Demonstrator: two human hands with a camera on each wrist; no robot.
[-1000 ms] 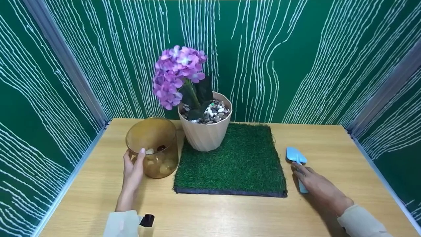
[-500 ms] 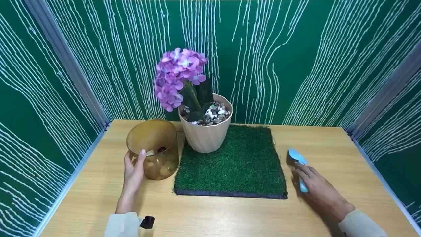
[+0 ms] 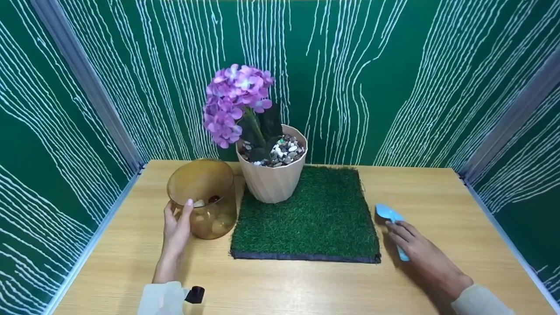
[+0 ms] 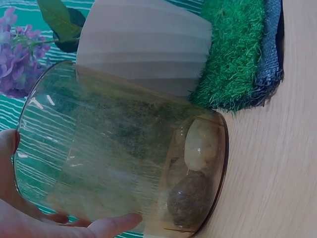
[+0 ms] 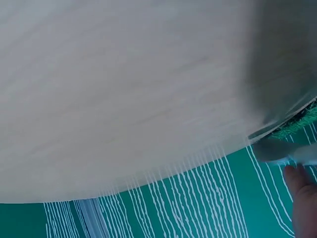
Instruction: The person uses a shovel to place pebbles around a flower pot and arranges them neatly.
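My left hand (image 3: 176, 234) grips the near-left side of an amber see-through jar (image 3: 203, 181), thumb at the rim. Stones (image 4: 200, 151) lie at the bottom of the jar, as the left wrist view shows. At the right, my right hand (image 3: 426, 253) holds a small blue trowel (image 3: 388, 213) by its handle, the blade pointing away and to the left. Part of the handle is hidden under the fingers. In the right wrist view only a blurred bit of the trowel (image 5: 277, 150) and a finger show at the right edge.
A ribbed beige pot (image 3: 273, 179) with pebbles and a purple artificial flower (image 3: 236, 103) stands on the back left of a green turf mat (image 3: 315, 218). The jar stands close beside the pot and mat. Green striped walls (image 3: 350, 78) border the wooden table (image 3: 306, 288).
The trowel has turned in my right hand, its blade tipping and shifting slightly left. My left hand and the jar have stayed in place.
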